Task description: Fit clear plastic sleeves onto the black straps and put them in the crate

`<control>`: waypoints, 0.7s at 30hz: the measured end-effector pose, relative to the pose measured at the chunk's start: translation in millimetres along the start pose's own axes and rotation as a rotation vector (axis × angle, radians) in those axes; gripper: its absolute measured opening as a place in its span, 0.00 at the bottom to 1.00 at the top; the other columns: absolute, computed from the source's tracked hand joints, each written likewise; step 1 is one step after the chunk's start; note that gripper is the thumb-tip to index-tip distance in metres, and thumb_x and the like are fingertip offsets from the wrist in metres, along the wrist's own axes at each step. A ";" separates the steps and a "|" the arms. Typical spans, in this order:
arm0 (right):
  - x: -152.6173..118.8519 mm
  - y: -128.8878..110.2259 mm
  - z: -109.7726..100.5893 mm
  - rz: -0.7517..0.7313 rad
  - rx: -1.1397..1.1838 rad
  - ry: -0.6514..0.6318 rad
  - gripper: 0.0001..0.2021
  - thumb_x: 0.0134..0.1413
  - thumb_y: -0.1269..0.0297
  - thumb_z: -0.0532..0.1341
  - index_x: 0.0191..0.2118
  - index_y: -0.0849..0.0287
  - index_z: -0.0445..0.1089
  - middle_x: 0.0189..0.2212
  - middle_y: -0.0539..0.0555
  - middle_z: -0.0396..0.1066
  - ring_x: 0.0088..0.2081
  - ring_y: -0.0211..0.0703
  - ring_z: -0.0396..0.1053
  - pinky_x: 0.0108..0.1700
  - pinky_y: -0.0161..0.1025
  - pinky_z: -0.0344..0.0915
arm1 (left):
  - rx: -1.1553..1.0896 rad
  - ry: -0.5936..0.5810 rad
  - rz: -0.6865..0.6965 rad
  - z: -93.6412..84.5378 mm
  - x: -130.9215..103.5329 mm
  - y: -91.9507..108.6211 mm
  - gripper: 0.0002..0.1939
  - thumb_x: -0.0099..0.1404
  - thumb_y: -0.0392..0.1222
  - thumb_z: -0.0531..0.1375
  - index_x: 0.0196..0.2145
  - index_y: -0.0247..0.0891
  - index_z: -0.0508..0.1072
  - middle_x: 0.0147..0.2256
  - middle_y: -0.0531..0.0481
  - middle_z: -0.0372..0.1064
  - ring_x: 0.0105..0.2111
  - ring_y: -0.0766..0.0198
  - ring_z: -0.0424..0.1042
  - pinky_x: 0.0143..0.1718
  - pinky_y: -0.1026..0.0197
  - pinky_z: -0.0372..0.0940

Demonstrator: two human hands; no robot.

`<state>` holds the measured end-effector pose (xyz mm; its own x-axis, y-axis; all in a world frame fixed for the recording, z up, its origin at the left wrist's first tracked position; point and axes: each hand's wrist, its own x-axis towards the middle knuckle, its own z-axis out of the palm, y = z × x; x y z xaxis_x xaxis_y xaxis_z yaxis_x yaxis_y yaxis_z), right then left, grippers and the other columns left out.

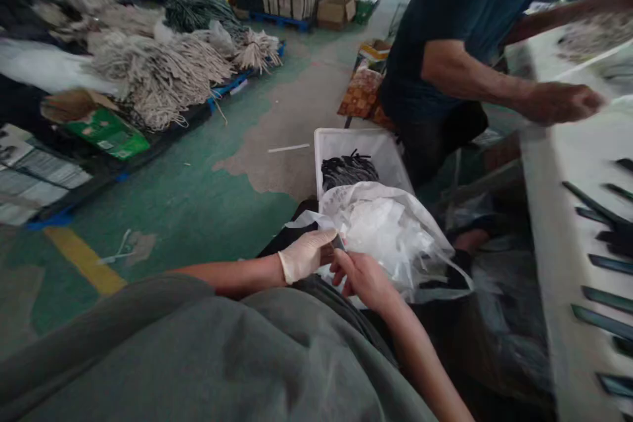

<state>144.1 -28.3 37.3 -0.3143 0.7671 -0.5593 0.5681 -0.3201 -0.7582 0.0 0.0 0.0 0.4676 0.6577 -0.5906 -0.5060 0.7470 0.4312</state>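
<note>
Small dark piece (338, 243) sits between the two hands, just at the near left side of an open white bag (390, 237) stuffed with crumpled clear plastic. The left hand (304, 257), in a pale glove, closes thumb and fingers on it; the bare right hand (363, 277) pinches it from the other side with its fingertips. From here I can't make out its exact shape, since the fingers cover most of it. A thin translucent flap (309, 218) sticks out to the left, just beyond the gloved hand.

Past the bag stands a white bin (390, 153) with a heap of black strips (349, 171) inside, and the bag overlaps its near end. Over on the right, a co-worker in a dark shirt (475, 26) leans to a white table (561, 244), one blurred hand (558, 103) held above it; I can't tell what, if anything, is in those fingers. Dark flat pieces (610, 293) lie spaced out along the table's near part.

Off to the far left, pale cords (158, 72) are piled beside a green box (109, 133), with greenish cords (202, 13) behind. A cardboard box (333, 12) stands farther back.
</note>
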 end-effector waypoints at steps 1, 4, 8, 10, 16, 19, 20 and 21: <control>-9.2 0.9 -3.1 -0.033 -0.013 0.062 0.21 0.62 0.48 0.48 0.37 0.59 0.70 0.28 0.54 0.75 0.23 0.42 0.73 0.28 0.37 0.67 | -0.058 0.055 0.016 -3.1 0.1 6.5 0.12 0.61 0.46 0.64 0.31 0.32 0.73 0.26 0.50 0.72 0.25 0.66 0.71 0.30 0.65 0.63; -32.0 2.5 -12.8 -0.095 -0.072 0.207 0.20 0.59 0.53 0.55 0.53 0.55 0.66 0.32 0.51 0.76 0.25 0.41 0.74 0.31 0.37 0.68 | -0.191 0.163 0.032 -11.5 0.2 20.0 0.09 0.63 0.45 0.63 0.33 0.35 0.73 0.31 0.50 0.74 0.31 0.67 0.73 0.34 0.65 0.65; -31.1 -4.7 -16.7 -0.098 -0.219 0.299 0.24 0.60 0.56 0.53 0.61 0.52 0.59 0.28 0.48 0.75 0.19 0.40 0.68 0.27 0.37 0.65 | -0.263 0.166 -0.031 -13.9 1.3 11.1 0.11 0.65 0.47 0.61 0.35 0.36 0.74 0.33 0.50 0.75 0.33 0.68 0.73 0.36 0.65 0.65; -17.9 -11.3 -12.8 -0.083 -0.300 0.304 0.25 0.60 0.58 0.53 0.62 0.53 0.59 0.30 0.50 0.77 0.20 0.41 0.69 0.27 0.37 0.64 | -0.263 0.120 -0.110 -11.6 2.9 1.1 0.11 0.65 0.47 0.61 0.35 0.34 0.74 0.32 0.49 0.74 0.32 0.67 0.73 0.37 0.64 0.65; -14.5 -10.1 -16.3 -0.096 -0.324 0.313 0.31 0.59 0.54 0.54 0.66 0.54 0.51 0.35 0.52 0.78 0.23 0.42 0.72 0.28 0.38 0.65 | -0.297 0.157 -0.077 -15.5 5.0 7.2 0.12 0.67 0.48 0.59 0.37 0.35 0.75 0.35 0.49 0.75 0.33 0.68 0.73 0.38 0.65 0.65; -24.3 -4.7 -22.8 -0.133 -0.314 0.333 0.29 0.59 0.54 0.53 0.65 0.54 0.55 0.31 0.51 0.77 0.22 0.42 0.71 0.25 0.37 0.64 | -0.297 0.119 -0.069 -17.2 1.7 10.1 0.13 0.66 0.48 0.59 0.39 0.36 0.75 0.37 0.48 0.75 0.35 0.68 0.73 0.39 0.65 0.65; -23.6 -5.1 -22.3 -0.133 -0.327 0.338 0.28 0.58 0.55 0.53 0.64 0.54 0.56 0.30 0.51 0.77 0.21 0.42 0.71 0.24 0.37 0.64 | -0.282 0.090 -0.092 -15.8 0.5 7.7 0.13 0.66 0.49 0.60 0.39 0.35 0.75 0.37 0.48 0.75 0.34 0.68 0.73 0.39 0.65 0.65; -21.0 -6.6 -20.6 -0.125 -0.344 0.343 0.28 0.58 0.56 0.53 0.63 0.55 0.58 0.30 0.51 0.77 0.21 0.42 0.70 0.24 0.36 0.64 | -0.267 0.059 -0.121 -13.6 -0.5 4.5 0.13 0.65 0.49 0.60 0.38 0.35 0.75 0.35 0.48 0.75 0.34 0.67 0.73 0.38 0.65 0.65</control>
<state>162.7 -30.8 61.0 -0.1607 0.9450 -0.2849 0.7781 -0.0563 -0.6256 -12.4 1.7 -7.1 0.4974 0.5525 -0.6688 -0.6253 0.7627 0.1651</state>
